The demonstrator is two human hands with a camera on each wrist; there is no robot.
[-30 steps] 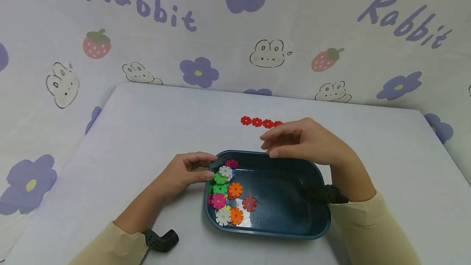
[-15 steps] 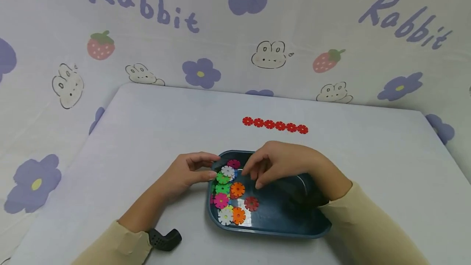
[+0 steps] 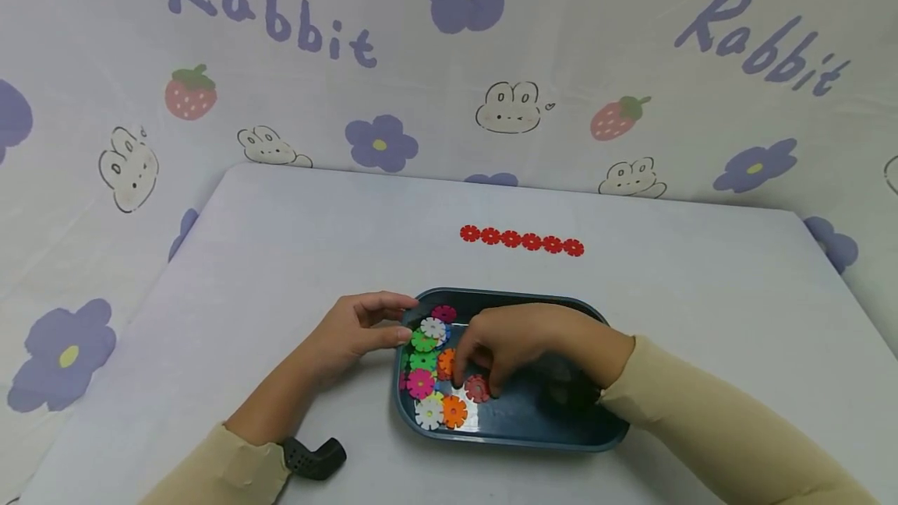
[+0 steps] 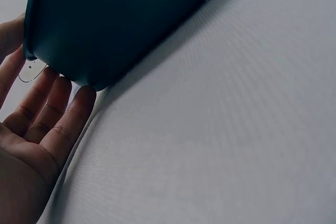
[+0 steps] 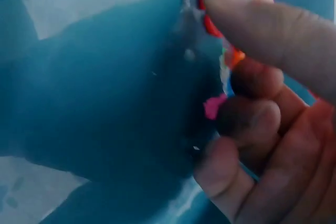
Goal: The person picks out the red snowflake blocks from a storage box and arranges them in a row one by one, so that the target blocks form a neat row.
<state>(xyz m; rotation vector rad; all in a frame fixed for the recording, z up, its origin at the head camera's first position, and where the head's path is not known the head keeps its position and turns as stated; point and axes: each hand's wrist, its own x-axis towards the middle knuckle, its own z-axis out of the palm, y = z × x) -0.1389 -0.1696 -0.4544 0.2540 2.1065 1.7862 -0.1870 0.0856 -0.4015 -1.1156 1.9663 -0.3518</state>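
Note:
A blue-green plastic tray (image 3: 533,443) stands on the white table, with several coloured notched plastic discs bunched at its left end. My left hand (image 3: 361,326) rests against the tray's left corner, thumb and fingertips at the rim. In the left wrist view, other fingertips (image 4: 81,98) touch the outer wall. My right hand (image 3: 515,341) reaches down into the tray. Its thumb and forefinger come down on either side of a red disc (image 3: 478,388) lying on the tray floor. The right wrist view is blurred, and a firm pinch cannot be made out.
Beyond the tray, several red discs lie joined in a row (image 3: 521,240). Inside the tray are white (image 3: 429,413), orange (image 3: 454,411), pink (image 3: 421,383) and green (image 3: 423,360) discs, some overlapping. A patterned cloth (image 3: 295,100) hangs behind the table.
My right hand has moved from above the tray's far rim down into the tray, to the red disc. The whole red row is now uncovered. My left hand has stayed at the tray's corner.

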